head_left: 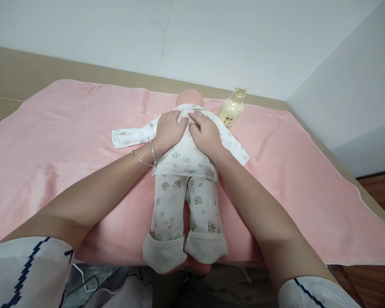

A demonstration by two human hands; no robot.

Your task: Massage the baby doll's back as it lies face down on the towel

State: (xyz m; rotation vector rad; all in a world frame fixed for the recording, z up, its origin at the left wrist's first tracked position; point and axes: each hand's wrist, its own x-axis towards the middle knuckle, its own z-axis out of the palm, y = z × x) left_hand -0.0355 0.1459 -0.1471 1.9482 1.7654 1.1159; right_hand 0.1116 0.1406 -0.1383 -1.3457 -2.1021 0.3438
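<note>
A baby doll lies lengthwise before me, its bald head at the far end and no face showing. It wears a white printed long-sleeved top and matching trousers with turned-up cuffs. On the upper left of the doll's torso rests my left hand, laid flat, with bangles at the wrist. My right hand lies flat on the upper right of the torso, its fingertips close to the left hand's. Both hands press on the cloth without gripping anything.
A pink sheet spreads under the doll over a wooden surface. A cream pump bottle stands to the right of the doll's head. Behind the surface rises a white wall; the near edge drops off at the doll's feet.
</note>
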